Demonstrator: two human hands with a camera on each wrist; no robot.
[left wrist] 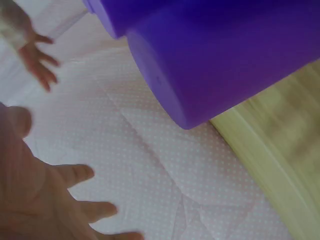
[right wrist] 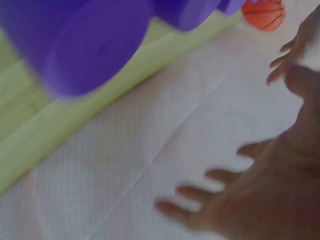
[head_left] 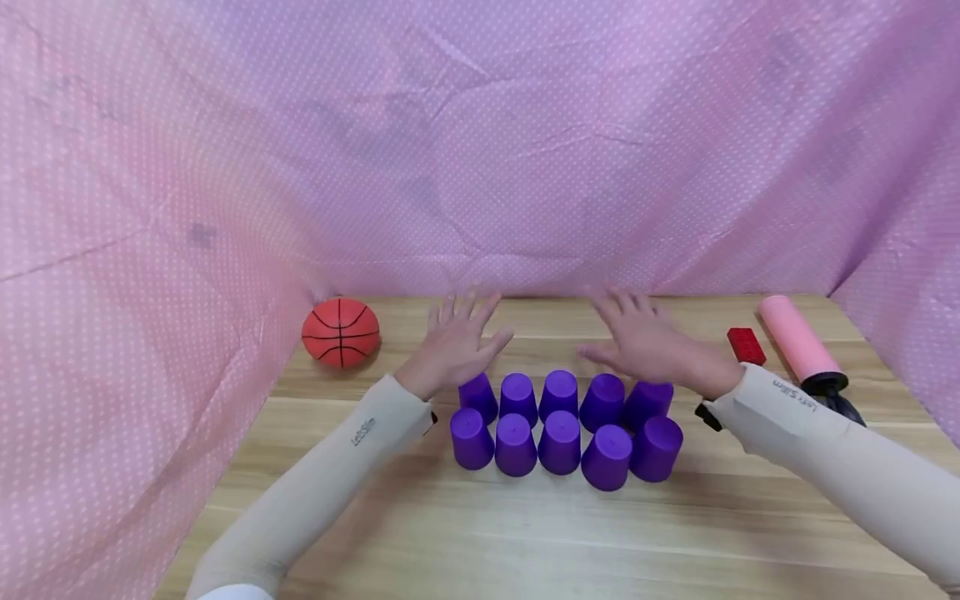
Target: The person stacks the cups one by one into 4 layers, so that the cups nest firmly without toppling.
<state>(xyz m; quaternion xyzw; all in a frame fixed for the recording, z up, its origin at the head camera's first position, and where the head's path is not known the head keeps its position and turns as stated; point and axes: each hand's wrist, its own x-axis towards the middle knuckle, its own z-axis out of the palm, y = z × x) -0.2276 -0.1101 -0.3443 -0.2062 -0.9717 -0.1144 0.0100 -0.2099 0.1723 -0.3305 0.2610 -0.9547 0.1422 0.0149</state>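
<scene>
Two rows of purple cups [head_left: 560, 442] stand upside down in the middle of the wooden table. My left hand [head_left: 456, 348], fingers spread, is over the far left end of the rows and overlaps a back-row cup [head_left: 478, 398] in the head view. Over the far right end, my right hand [head_left: 651, 348] is spread too, its fingers pointing away and slightly blurred. Neither hand holds anything. In the left wrist view a large purple cup [left wrist: 215, 65] shows beside the spread fingers; the right wrist view has another cup [right wrist: 100, 45] close by.
An orange basketball [head_left: 341, 333] sits at the table's back left. At the back right lie a red toy brick [head_left: 746, 346] and a pink cylinder with a black end [head_left: 801, 337], partly hidden by the right sleeve. Pink dotted cloth [head_left: 525, 167] hangs behind the table [head_left: 525, 542].
</scene>
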